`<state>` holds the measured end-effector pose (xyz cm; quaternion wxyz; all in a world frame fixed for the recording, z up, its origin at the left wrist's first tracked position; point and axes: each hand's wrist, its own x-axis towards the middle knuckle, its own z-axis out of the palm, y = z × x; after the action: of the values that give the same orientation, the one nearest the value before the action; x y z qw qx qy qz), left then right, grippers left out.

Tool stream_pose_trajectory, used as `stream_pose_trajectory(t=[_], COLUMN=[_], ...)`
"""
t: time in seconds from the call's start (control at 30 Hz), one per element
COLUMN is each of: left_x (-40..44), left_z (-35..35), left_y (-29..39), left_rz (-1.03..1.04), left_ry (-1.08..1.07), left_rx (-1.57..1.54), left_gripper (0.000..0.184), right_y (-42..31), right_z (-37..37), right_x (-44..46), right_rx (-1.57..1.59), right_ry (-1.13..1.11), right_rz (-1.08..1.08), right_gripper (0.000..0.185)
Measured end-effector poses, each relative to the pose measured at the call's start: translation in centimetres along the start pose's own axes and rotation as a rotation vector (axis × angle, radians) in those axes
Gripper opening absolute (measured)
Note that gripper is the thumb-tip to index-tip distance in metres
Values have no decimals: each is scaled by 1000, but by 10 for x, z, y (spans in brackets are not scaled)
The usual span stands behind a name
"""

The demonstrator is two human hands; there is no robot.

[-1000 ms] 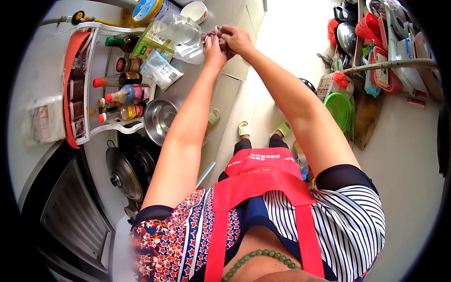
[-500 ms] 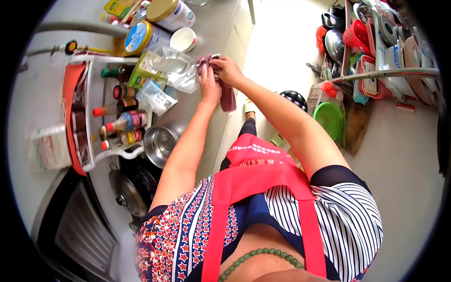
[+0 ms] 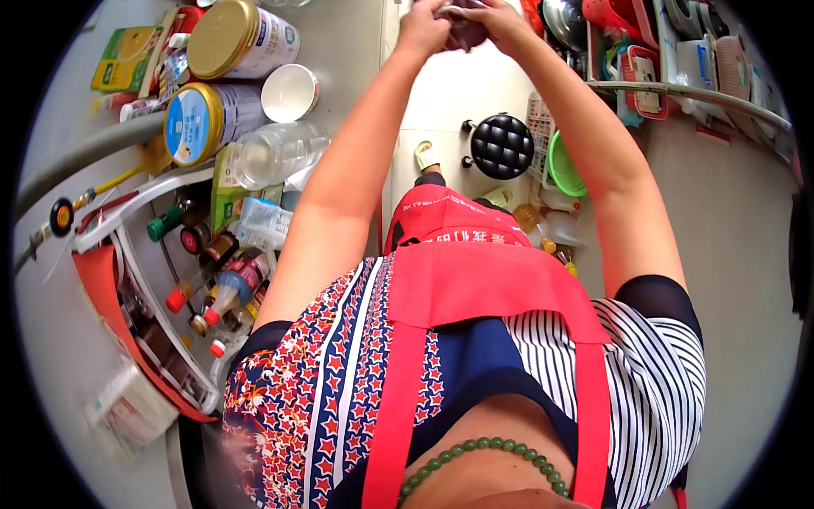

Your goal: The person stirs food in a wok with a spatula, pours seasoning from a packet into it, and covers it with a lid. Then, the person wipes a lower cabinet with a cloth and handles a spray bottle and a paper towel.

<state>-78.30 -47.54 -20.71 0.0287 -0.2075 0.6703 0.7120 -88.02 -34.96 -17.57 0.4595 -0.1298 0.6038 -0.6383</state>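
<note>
Both my hands are raised at the top edge of the view, arms stretched forward over the floor. My left hand [image 3: 424, 30] has its fingers closed around a bunched mauve cloth [image 3: 466, 34]. On the other side of the cloth, my right hand [image 3: 502, 24] grips it too, fingers bent over its upper part. A pale bit shows between the hands at the frame's edge, too small to make out. The tops of the hands are partly cut off.
To the left, the counter holds milk powder tins [image 3: 222, 38], a white paper cup [image 3: 290, 92], a clear plastic jar [image 3: 275, 154] and a rack [image 3: 127, 222] of bottles. A black round stool [image 3: 502, 146] and a green basket [image 3: 563, 165] stand on the floor. A crowded shelf [image 3: 691, 92] is at right.
My hands have come away from the counter with the cloth, moving right and forward over the floor. The whole view has shifted, and the black stool shows more fully.
</note>
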Motion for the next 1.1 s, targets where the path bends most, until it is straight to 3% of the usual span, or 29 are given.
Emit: stream_pose_trajectory(t=[0.03,0.07,0.13,0.17,0.2,0.27,0.33,0.6,0.77,0.97,1.1], left_x=[-2,-6,-18,-28,-41,-58,-66,8,63,155,215], left_z=[12,27,54,66,77,93,95,53,50,52,70], left_y=[-2,-7,-18,-17,-16,-25,-10,65,94,136,130], left_rz=[52,105,134,40,-59,-66,-126,172,157,246,24], left_ry=[47,95,5,-34,-70,-147,-151,45,57,91,247], left_rx=[24,49,-206,-287,-367,-389,-497,-782,-880,-912,-861], left_gripper=[34,32,30,30,30,29,27,20,23,21,16], right_y=[20,13,5,-7,-3,-6,-9,-96,-133,-178,-181], right_z=[-31,-41,-65,-69,-81,-98,-104,-110,-143,-206,-246], right_x=[9,-8,-37,-57,-65,-85,-94,-60,-22,56,98], right_rx=[129,25,-26,-45,-135,-268,-194,84,-86,-80,-97], right_ry=[50,85,126,165,200,174,186,250,192,161,141], right_rz=[-41,-33,33,145,116,185,266,-151,-311,-310,-245], right_gripper=[47,40,39,37,34,31,30,27,26,27,28])
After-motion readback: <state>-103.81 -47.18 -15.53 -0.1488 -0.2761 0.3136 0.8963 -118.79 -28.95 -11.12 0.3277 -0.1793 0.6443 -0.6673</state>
